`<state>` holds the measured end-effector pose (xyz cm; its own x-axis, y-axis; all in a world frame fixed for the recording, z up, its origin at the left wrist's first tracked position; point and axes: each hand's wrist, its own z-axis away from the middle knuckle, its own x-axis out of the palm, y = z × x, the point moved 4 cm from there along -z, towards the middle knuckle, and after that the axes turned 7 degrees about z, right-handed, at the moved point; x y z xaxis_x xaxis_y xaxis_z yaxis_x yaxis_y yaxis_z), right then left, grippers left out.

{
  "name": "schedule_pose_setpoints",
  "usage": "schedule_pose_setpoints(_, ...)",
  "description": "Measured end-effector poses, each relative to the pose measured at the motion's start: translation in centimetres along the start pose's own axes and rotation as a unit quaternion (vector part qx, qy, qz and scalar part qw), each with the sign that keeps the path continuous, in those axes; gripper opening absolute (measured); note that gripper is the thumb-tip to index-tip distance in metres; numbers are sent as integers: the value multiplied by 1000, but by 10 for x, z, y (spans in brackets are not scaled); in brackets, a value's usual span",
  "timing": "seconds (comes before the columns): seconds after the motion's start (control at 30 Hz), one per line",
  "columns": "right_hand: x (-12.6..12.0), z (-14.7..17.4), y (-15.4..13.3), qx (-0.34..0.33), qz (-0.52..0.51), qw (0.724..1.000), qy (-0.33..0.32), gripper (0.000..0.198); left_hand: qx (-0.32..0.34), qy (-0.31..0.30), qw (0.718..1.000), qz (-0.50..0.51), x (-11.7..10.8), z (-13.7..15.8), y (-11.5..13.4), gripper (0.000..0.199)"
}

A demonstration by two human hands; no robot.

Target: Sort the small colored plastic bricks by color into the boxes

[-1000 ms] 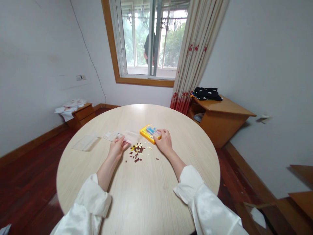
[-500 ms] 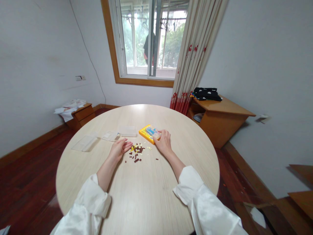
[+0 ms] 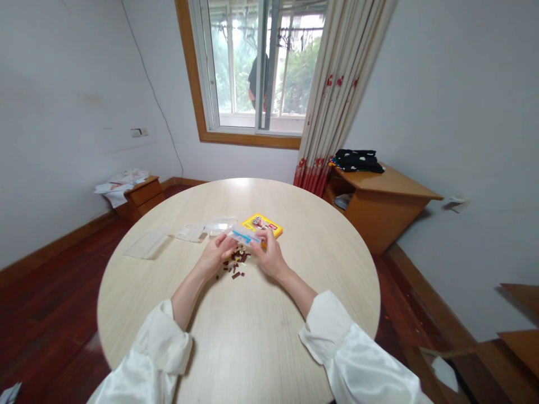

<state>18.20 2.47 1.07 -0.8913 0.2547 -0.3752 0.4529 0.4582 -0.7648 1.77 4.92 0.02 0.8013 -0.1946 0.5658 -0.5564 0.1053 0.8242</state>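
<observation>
Between my two hands I hold a small clear packet (image 3: 243,234) with blue on it, lifted over the table. My left hand (image 3: 218,253) grips its left end, fingers curled. The right end is held by my right hand (image 3: 269,255), thumb in front. Below the packet lies a loose pile of small brown and yellow building bricks (image 3: 238,268), partly hidden by the packet and my hands. Just behind my right hand a yellow box (image 3: 273,224) with a printed picture rests flat on the table.
Clear plastic trays, among them a flat one (image 3: 148,244), a small one (image 3: 191,233) and a deeper one (image 3: 217,224), lie to the left and behind my hands on the round table (image 3: 252,348). A wooden cabinet (image 3: 379,213) stands at the right, beyond the table's edge.
My right hand has lifted the clear packet off the yellow box and carried it left. My left hand, open before, has moved right and taken hold of the packet's left end.
</observation>
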Motion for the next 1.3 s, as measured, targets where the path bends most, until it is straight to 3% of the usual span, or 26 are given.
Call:
schedule_pose_setpoints(0.13,13,6,-6,-7,-19,998,-64,23,-2,-23,1000,20,6,3,-1,60)
schedule_pose_setpoints(0.63,15,6,-15,-52,71,994,-66,28,-6,-17,999,-32,13,8,1,69)
schedule_pose_setpoints(0.9,14,9,-25,-153,132,977,-66,31,32,-5,997,-68,10,7,6,77)
schedule_pose_setpoints(1.07,19,10,-24,-181,141,971,-71,33,44,0,995,-88,8,6,5,78)
schedule_pose_setpoints(1.13,18,8,-20,-169,137,974,-64,34,42,-2,995,-88,6,5,5,79)
schedule_pose_setpoints(1.3,3,0,-4,-53,112,992,-7,40,20,-20,999,-41,5,6,4,77)
